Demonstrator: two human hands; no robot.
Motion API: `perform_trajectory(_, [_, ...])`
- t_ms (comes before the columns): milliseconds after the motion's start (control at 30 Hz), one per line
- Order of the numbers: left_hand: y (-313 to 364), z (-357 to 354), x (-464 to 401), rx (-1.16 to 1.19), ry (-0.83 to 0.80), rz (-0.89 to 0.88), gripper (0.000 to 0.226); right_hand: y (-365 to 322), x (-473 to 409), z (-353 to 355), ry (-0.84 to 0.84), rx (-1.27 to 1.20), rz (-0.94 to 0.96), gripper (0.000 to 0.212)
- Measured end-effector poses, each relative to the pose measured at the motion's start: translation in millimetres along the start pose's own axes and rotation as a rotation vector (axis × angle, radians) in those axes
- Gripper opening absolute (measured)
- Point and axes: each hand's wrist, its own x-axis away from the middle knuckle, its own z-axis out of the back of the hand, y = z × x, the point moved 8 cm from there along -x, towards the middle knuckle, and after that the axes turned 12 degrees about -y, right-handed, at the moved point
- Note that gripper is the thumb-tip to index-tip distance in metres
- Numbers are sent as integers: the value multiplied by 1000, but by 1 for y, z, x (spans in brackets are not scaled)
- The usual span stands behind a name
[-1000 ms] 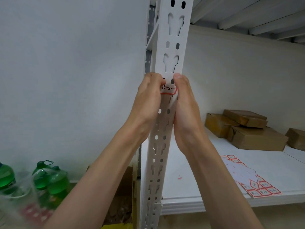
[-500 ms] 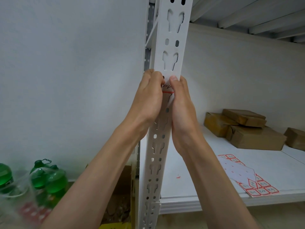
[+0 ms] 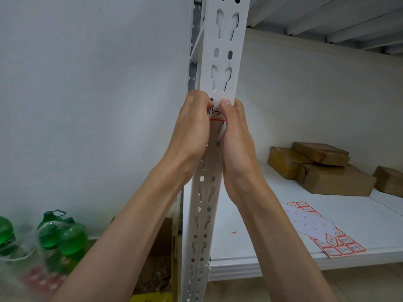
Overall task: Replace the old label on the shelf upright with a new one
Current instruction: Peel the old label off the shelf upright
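My left hand (image 3: 192, 125) and right hand (image 3: 234, 131) each pinch an edge of the red-bordered label (image 3: 216, 114) against the shelf upright (image 3: 222, 51).

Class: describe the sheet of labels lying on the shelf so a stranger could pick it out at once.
Start at the white slotted shelf upright, then look right along the white shelf board. Near its front edge lies the label sheet: flat white paper with red-bordered stickers, unlike the brown cardboard boxes behind.
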Motion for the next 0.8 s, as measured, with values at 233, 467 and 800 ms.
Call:
perform_trajectory(233, [2, -1, 0, 27, -27, -3, 24, -1, 0, 0, 14, -6, 15, 28])
perform_trajectory(467, [-1, -2, -1, 20, -20, 4, 21, 0, 0, 0, 8, 8, 10, 28])
perform_trajectory(800, [2, 0, -1, 26, -39, -3, 18, 0, 0, 0, -3, -2, 11, 27])
